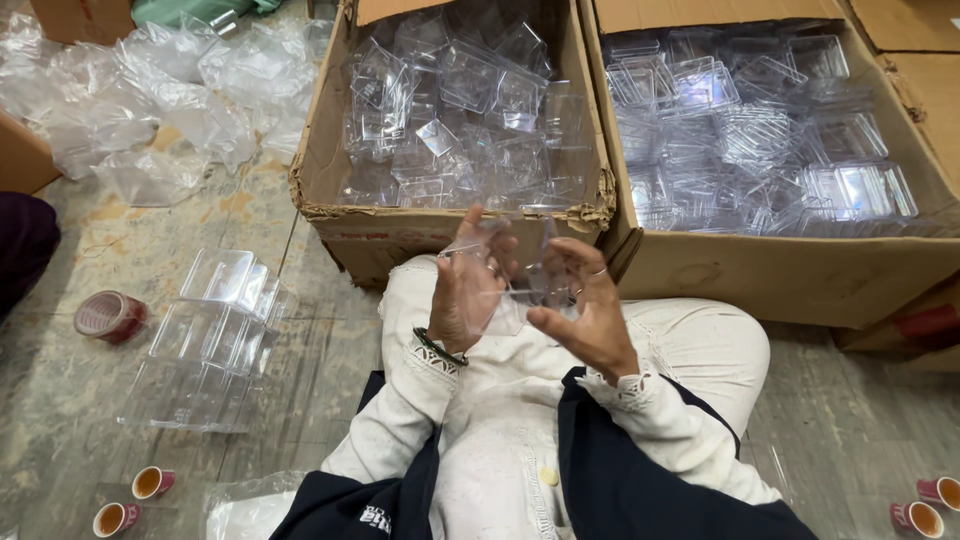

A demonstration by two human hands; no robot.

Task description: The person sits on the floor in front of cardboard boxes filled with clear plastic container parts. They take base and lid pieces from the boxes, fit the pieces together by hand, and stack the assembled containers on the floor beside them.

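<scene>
Both hands closed on a clear plastic container (520, 270) held above the lap of a person seated on the floor. The left hand (470, 290) gripped its left side, fingers curled round the edge and pointing up; the right hand (590, 310) clasped the right side, thumb toward the middle. The container's long axis looked to run across, from hand to hand, though which way its open face pointed could not be told through the clear plastic.

Just beyond the hands stood a worn cardboard box (330, 150) heaped with loose clear containers. Beside it on the right, a second cardboard box (780, 270) held flatter stacked ones. To the left on the stone floor (120, 250) lay a row of nested clear trays (215, 335), a roll of red tape (108, 315) and, nearer the person, small cups (152, 482) of tea.
</scene>
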